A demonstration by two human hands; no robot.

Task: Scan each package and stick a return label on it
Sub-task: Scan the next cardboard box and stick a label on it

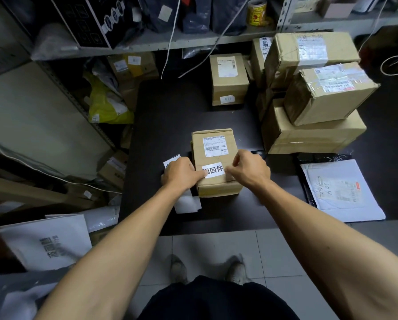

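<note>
Black table (170, 107) under cluttered metal shelves (147, 46), one small box (214, 158) at table centre, return label (213, 170) on it, left hand (180, 172) and right hand (248, 168) pressing fingertips on label ends, five boxes stacked behind, one white mailer (341, 190) right.

Label strip (171, 160) half behind left hand (180, 173)

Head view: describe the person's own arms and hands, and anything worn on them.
Both arms are bare from the frame's edge down to the wrists: no sleeves show. The left hand and right hand wear no gloves. No watch, bracelet or ring is visible; the fingers are partly hidden.
</note>
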